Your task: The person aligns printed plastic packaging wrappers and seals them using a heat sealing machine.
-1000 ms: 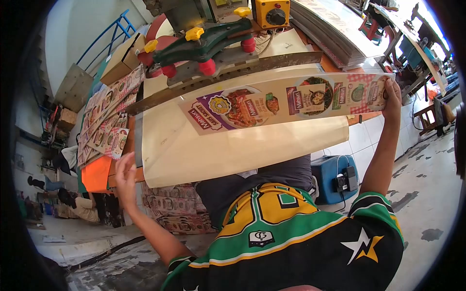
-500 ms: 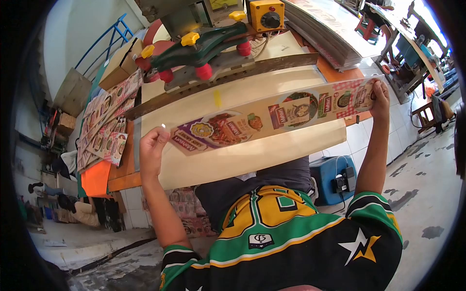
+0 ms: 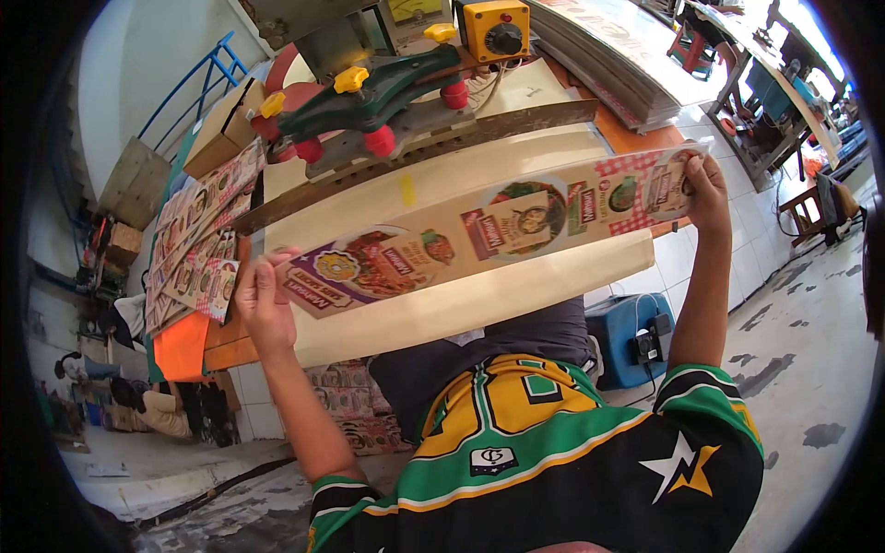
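A long printed strip (image 3: 452,247) with food pictures is stretched between my two hands, its left end lower than its right. My left hand (image 3: 266,300) pinches the left end, and my right hand (image 3: 708,189) is closed on the right end. Beneath the strip lies a cream sheet (image 3: 479,300) whose front edge curves over the table edge. A metal bar (image 3: 424,152) runs across the table behind the strip, below a green machine frame (image 3: 378,97) with yellow knobs and red feet.
Printed strips (image 3: 198,244) are piled at the left beside an orange sheet (image 3: 182,346) and a cardboard box (image 3: 224,127). A yellow control box (image 3: 496,31) and stacked boards (image 3: 604,64) stand behind. A blue container (image 3: 627,341) is on the floor. People are in the background at left.
My left hand has come up from beside the table and taken hold of the strip's left end. The strip has moved left and toward me, with my right hand shifting left.
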`<state>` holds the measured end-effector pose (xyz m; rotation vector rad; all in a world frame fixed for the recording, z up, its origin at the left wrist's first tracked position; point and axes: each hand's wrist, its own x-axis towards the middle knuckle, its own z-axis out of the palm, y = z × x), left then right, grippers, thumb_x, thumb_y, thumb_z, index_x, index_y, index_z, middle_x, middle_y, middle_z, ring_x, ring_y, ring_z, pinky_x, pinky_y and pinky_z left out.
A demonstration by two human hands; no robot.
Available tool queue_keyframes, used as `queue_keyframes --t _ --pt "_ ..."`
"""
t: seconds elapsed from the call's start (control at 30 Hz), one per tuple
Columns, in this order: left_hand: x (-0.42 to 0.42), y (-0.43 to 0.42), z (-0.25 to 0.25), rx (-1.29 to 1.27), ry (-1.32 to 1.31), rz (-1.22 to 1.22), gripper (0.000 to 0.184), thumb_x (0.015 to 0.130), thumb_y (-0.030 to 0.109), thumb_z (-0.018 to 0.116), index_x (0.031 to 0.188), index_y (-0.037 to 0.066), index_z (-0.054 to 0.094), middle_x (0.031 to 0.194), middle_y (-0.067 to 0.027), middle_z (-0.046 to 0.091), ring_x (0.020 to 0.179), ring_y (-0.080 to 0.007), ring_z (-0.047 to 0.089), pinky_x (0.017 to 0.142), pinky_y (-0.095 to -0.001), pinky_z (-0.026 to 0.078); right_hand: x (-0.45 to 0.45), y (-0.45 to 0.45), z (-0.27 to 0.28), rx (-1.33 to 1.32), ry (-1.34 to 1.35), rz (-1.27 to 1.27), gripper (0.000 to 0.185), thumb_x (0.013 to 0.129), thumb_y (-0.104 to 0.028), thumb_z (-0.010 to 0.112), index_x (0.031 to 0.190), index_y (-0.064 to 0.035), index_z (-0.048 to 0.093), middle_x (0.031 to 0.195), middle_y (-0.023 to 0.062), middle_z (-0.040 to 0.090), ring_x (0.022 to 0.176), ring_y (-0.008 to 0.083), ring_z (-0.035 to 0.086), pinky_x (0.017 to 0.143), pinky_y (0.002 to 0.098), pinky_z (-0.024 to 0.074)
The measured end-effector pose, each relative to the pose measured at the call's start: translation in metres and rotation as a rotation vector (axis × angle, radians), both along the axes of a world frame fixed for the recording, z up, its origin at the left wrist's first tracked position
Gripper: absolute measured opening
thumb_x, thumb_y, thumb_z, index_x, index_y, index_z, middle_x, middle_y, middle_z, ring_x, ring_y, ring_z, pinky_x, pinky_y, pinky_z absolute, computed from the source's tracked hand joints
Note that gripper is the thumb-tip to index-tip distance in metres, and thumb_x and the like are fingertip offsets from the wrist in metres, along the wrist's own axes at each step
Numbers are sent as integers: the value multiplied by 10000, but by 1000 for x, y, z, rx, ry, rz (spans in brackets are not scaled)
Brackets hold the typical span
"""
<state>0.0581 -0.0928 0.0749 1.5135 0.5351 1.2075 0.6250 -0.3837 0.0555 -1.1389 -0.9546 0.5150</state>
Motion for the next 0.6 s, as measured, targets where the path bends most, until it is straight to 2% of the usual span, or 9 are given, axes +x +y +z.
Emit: queue_keyframes --t 0.1,0.13,0.2,0.23,0.37,0.5,0.57,0.6 --pt "-8 7 -6 21 -150 70 235 1065 160 531 1004 -26 660 1080 -150 689 1042 -226 645 962 -351 495 -20 6 5 -9 24 91 300 1039 -276 600 1222 -39 610 1106 75 696 991 156 692 863 344 589" --pt "-14 11 -9 30 -205 90 228 1067 157 525 991 -14 654 1077 -146 686 1052 -233 645 974 -369 498 -25 6 5 -9 23 90 300 1039 -276 600 1222 -39 610 1106 75 696 991 156 692 863 344 589" --pt "-19 10 -12 3 -209 148 225 1070 169 523 984 2 645 1077 -142 678 1056 -220 642 975 -364 497 -36 8 8 -40 -29 180 414 994 -323 674 1233 6 595 1130 76 694 1006 144 674 884 311 564" --pt "-20 8 -13 -26 -236 198 223 1071 174 524 983 6 640 1070 -137 676 1054 -211 641 975 -362 497 -42 10 11 -23 -73 231 427 948 -301 736 1213 12 618 1107 76 707 991 145 678 871 312 568" --pt "-26 4 -17 -87 -292 271 216 1072 184 526 982 18 631 1064 -129 677 1048 -192 636 964 -355 502 -62 15 17 -96 -123 200 366 921 -240 772 1151 20 655 1061 81 723 966 144 684 855 309 569" --pt "-36 7 -22 -32 -254 263 207 1064 179 543 981 15 638 1059 -131 685 1014 -191 644 938 -350 511 -65 18 19 -100 -155 168 375 928 -243 764 1159 27 646 1072 81 718 968 141 681 855 310 568" --pt "-41 3 -13 25 -100 191 205 1053 171 568 966 1 643 1061 -130 687 975 -183 643 917 -336 505 -57 22 16 -36 -124 192 385 946 -232 745 1190 39 622 1087 88 711 968 141 678 852 310 570" --pt "-44 2 -10 25 -102 192 205 1053 171 568 966 1 643 1061 -130 687 975 -183 643 917 -336 505 -56 23 17 -35 -127 193 385 946 -232 745 1190 39 622 1087 88 711 968 141 678 852 310 570"
